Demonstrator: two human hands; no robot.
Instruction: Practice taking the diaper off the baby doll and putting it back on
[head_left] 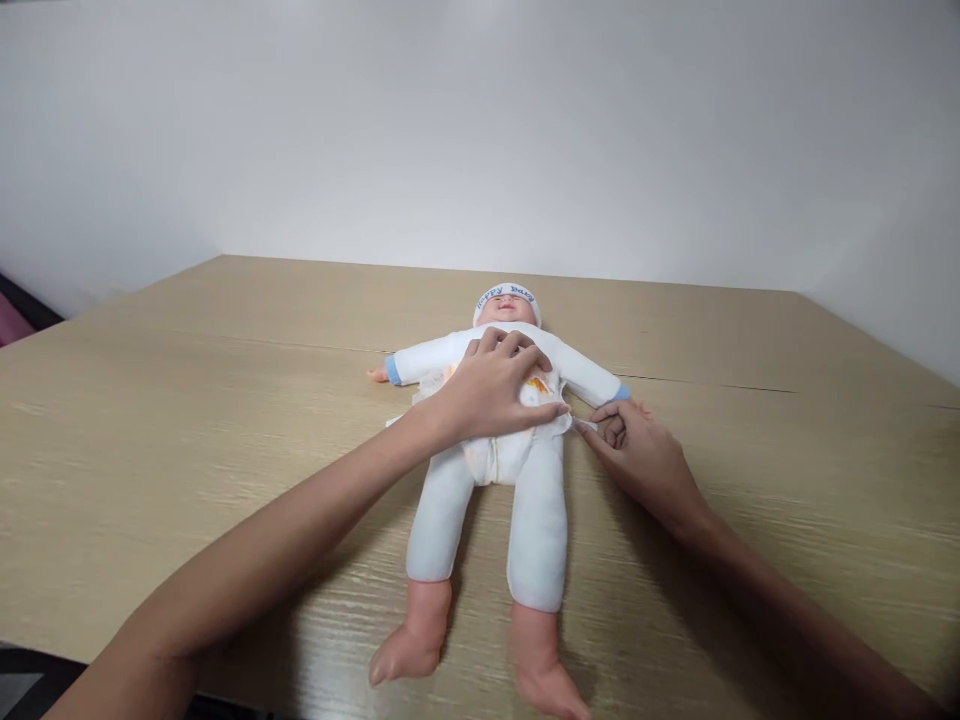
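Clearly, the cap (pixel 489 296) read "Happy Baby". Face-up doll (pixel 536 530) lay lengthwise, head toward wall (pixel 480 150). Left hand (pixel 501 388) lay spread over diaper (pixel 499 462); right hand (pixel 641 450) pinched its side tab (pixel 586 424).

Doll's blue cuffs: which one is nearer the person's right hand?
The right-side cuff in the picture, close beside the person's right hand; the left-side cuff lies well away, across the doll's body.
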